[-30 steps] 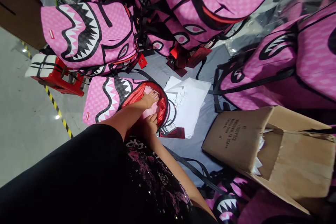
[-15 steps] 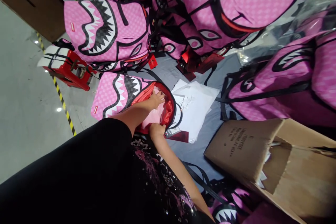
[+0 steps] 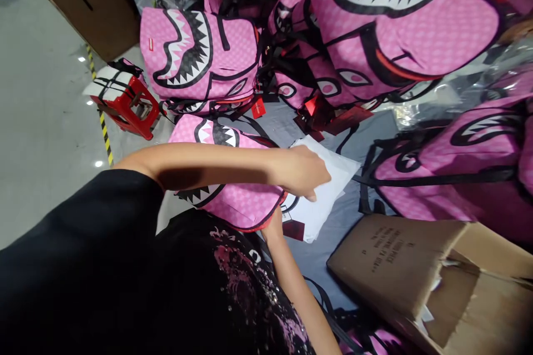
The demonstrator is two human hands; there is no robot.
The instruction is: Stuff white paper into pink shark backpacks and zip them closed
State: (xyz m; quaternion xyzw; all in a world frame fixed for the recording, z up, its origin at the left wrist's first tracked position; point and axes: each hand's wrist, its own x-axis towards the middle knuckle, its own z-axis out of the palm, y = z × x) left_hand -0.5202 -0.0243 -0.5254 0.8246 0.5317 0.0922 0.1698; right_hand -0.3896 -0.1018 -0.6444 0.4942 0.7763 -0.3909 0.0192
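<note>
A pink checkered backpack [image 3: 254,199] with a shark-mouth print lies in front of me, its front panel over the opening. My left arm crosses above it. My left hand [image 3: 306,172] is at a pile of white paper sheets [image 3: 333,166] beside the bag, fingers curled down at the paper, fingertips mostly hidden. My right hand [image 3: 272,226] is at the bag's red-edged opening, its fingers out of sight under the panel. A dark red tag [image 3: 293,229] lies near that wrist, partly beneath the paper.
More pink backpacks [image 3: 187,55] crowd the back and right. An open cardboard box [image 3: 387,263] stands at lower right, and a brown carton [image 3: 91,3] at upper left. A red and white stool [image 3: 129,97] stands near yellow-black floor tape [image 3: 105,138]. Clear plastic [image 3: 416,108] lies at right.
My left hand has come out of the backpack and moved right to the white sheets. The front panel now covers the red-lined opening. My right hand stays at the bag's edge.
</note>
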